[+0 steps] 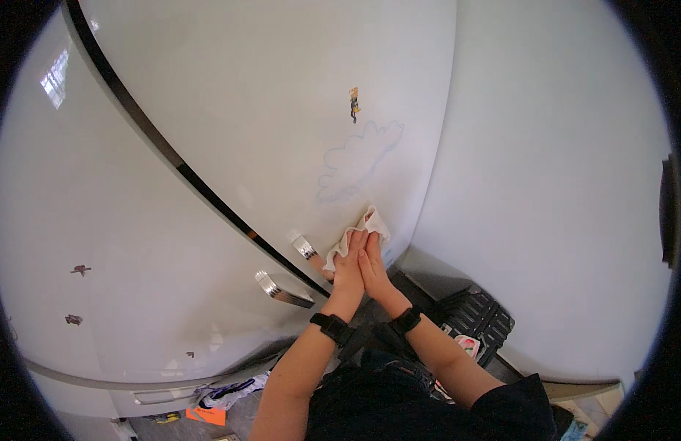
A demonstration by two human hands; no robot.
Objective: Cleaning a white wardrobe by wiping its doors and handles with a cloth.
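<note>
A white cloth [378,220] is bunched against a glossy white door [267,103], low down near its right edge. My left hand [347,266] presses the cloth to the door, its fingers over the folds. Alongside it, my right hand [373,270] lies flat against the left one, fingers stretched out with their tips on the cloth. Just above the cloth, a pale blue cloud-shaped outline [324,197] is drawn on the door. Higher up is a small yellow and black sticker [354,104]. The palm sides of both hands are hidden.
Two silver handles, one [302,245] on this door and one [282,289] on the neighbouring door, flank a dark gap [157,143] left of my hands. A pale wall panel [553,147] rises at right. Below it stands a black ridged case [476,317]. An orange card [206,416] lies lower left.
</note>
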